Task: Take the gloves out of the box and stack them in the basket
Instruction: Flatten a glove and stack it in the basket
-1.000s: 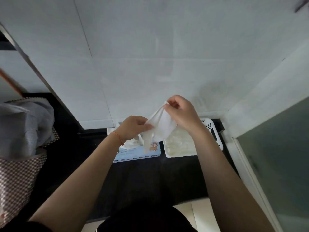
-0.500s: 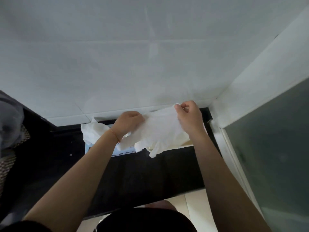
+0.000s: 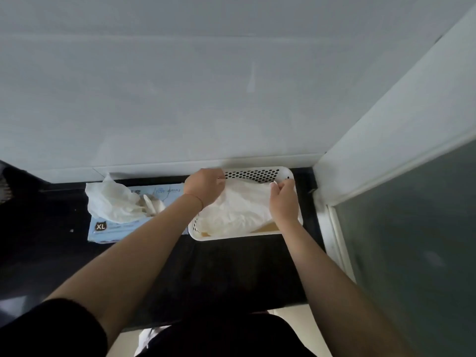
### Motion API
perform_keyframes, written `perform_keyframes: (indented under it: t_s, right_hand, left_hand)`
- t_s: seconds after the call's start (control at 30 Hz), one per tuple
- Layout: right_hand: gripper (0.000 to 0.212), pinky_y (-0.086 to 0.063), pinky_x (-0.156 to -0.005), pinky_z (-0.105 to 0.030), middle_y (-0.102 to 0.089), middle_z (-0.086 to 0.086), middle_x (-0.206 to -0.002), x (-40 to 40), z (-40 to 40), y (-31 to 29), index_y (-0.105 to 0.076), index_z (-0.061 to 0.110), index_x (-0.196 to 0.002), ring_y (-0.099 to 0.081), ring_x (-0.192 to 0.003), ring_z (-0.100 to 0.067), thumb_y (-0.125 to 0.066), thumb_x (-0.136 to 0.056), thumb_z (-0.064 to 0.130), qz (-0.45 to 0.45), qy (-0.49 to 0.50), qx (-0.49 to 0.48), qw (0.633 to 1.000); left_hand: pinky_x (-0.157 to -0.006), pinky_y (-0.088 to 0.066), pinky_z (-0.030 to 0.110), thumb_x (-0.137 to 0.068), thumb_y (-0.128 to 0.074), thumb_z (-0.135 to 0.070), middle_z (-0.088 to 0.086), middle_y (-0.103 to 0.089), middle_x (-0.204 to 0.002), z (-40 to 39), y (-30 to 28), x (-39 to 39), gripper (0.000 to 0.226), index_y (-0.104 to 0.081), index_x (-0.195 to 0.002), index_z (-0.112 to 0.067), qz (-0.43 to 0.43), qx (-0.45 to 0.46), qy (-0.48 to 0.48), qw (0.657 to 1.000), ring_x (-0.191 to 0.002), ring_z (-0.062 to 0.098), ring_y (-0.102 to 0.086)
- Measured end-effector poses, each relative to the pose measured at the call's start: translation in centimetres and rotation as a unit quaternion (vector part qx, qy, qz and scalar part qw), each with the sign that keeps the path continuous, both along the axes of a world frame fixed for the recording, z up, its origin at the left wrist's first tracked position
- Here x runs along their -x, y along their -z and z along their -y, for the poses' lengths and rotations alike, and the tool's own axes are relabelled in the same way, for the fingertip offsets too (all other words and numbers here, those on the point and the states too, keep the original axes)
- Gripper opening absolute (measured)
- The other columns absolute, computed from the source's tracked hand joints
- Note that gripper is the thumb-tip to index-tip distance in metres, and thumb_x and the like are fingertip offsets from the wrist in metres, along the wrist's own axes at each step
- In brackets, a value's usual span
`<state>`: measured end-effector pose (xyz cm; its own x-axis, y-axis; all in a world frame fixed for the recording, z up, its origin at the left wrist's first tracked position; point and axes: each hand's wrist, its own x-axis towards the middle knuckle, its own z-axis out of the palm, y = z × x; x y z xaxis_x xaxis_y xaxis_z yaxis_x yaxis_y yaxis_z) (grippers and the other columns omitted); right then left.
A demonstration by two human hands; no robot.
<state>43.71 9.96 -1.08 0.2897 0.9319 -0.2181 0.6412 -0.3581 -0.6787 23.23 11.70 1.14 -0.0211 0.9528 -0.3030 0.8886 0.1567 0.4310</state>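
You pinched the glove (image 3: pixel 239 202) in both your left hand (image 3: pixel 206 185) and right hand (image 3: pixel 283 202), spreading it over the basket (image 3: pixel 252 173); next, probably release it flat, then return to the box (image 3: pixel 113 228).

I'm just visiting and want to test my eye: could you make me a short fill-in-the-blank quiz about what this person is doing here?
1. Both hands, left hand and right hand, hold a white ____ over the basket.
2. The box is marked with the size ____.
3. The box lies to the ____ of the basket.
4. More gloves stick out of the ____.

Missing words: glove; XL; left; box
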Motion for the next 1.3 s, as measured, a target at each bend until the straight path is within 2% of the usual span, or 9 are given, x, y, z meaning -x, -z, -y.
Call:
perform_keyframes:
  t_s: [0.17,0.33,0.47,0.53,0.6,0.7,0.87,1.1,1.3]
  right_hand:
    - [0.018,-0.047,-0.059,-0.033,-0.053,-0.001,-0.08,-0.8,-0.7,1.1,-0.041,0.013,-0.098,-0.055,-0.068,-0.017,-0.04,-0.105,0.03,-0.011,-0.006,0.001,1.0]
    - [0.021,-0.039,-0.054,-0.028,-0.053,-0.003,-0.082,-0.7,-1.1,1.4,-0.044,0.009,-0.098,-0.054,-0.069,-0.018,-0.04,-0.104,0.028,-0.011,-0.006,0.001,1.0]
    - [0.01,-0.042,-0.057,-0.031,-0.055,-0.004,-0.092,0.0,-1.2,0.5,-0.046,0.011,-0.1,-0.054,-0.077,-0.02,-0.051,-0.098,0.019,0.11,-0.035,-0.09,0.989]
    - [0.013,-0.046,-0.062,-0.035,-0.056,-0.009,-0.091,0.8,-1.0,0.2,-0.053,0.007,-0.097,-0.053,-0.079,-0.025,-0.06,-0.085,0.006,0.224,-0.104,-0.176,0.953]
    - [0.016,-0.046,-0.066,-0.036,-0.057,-0.009,-0.088,1.9,-0.5,-0.2,-0.057,0.006,-0.093,-0.054,-0.079,-0.027,-0.059,-0.079,-0.002,0.23,-0.205,-0.21,0.928]
    - [0.029,-0.049,-0.08,-0.034,-0.055,-0.01,-0.117,2.4,0.2,1.1,-0.054,0.01,-0.119,-0.052,-0.107,-0.026,-0.055,-0.09,0.007,0.225,-0.309,-0.085,0.92]
    - [0.04,-0.045,-0.098,-0.036,-0.038,-0.013,-0.14,1.6,0.3,1.9,-0.043,0.013,-0.132,-0.039,-0.126,-0.026,-0.054,-0.093,0.015,0.235,-0.266,0.087,0.931]
    - [0.031,-0.043,-0.092,-0.033,-0.046,-0.011,-0.127,5.1,0.6,-1.7,-0.05,0.008,-0.124,-0.043,-0.119,-0.025,-0.053,-0.094,0.014,0.186,-0.229,-0.044,0.954]
    - [0.028,-0.049,-0.08,-0.037,-0.047,-0.011,-0.12,14.7,3.0,-3.8,-0.053,0.009,-0.119,-0.051,-0.105,-0.026,-0.055,-0.091,0.009,0.111,-0.234,-0.091,0.962]
  left_hand:
    - [-0.086,-0.047,0.044,-0.081,-0.063,-0.012,0.011,-0.063,-0.106,1.5,2.5,-2.3,0.032,-0.061,-0.113,-0.008,-0.107,-0.229,0.105,0.962,-0.096,0.035,-0.061]
    - [-0.122,-0.007,0.049,-0.092,-0.04,-0.063,0.003,-0.02,-0.161,4.1,4.6,-3.8,0.069,-0.03,-0.15,-0.026,-0.117,-0.05,0.213,0.969,-0.15,0.025,-0.014]
    - [-0.122,0.002,0.052,-0.084,-0.035,-0.078,0.001,-0.001,-0.165,4.6,5.4,-3.0,0.089,-0.013,-0.156,-0.029,-0.135,-0.008,0.172,0.976,-0.152,0.025,0.005]
    - [-0.122,0.002,0.051,-0.08,-0.02,-0.082,0.001,-0.002,-0.165,4.7,5.3,-2.9,0.093,-0.01,-0.156,-0.029,-0.148,-0.026,0.159,0.976,-0.152,0.026,0.005]
    - [-0.122,0.002,0.05,-0.079,-0.01,-0.079,0.002,-0.003,-0.166,4.8,5.0,-3.1,0.092,-0.013,-0.156,-0.029,-0.148,-0.044,0.143,0.978,-0.152,0.025,0.003]
    - [-0.121,0.002,0.051,-0.087,-0.028,-0.075,0.004,0.001,-0.166,4.7,5.0,-3.3,0.086,-0.009,-0.156,-0.028,-0.151,-0.029,0.148,0.977,-0.152,0.027,0.005]
    - [-0.119,0.005,0.055,-0.082,-0.042,-0.078,0.007,0.009,-0.165,4.4,5.4,-2.4,0.103,0.005,-0.157,-0.026,-0.178,0.028,0.177,0.968,-0.151,0.03,0.012]
    - [-0.122,0.002,0.05,-0.09,-0.042,-0.066,0.006,-0.001,-0.165,5.4,3.5,-0.9,0.084,-0.01,-0.156,-0.026,-0.101,-0.048,0.155,0.982,-0.152,0.027,0.003]
    - [-0.116,-0.023,0.047,-0.086,-0.061,-0.031,0.012,-0.042,-0.148,7.9,0.5,8.3,0.052,-0.052,-0.135,-0.016,-0.049,-0.163,0.017,0.985,-0.139,0.032,-0.034]
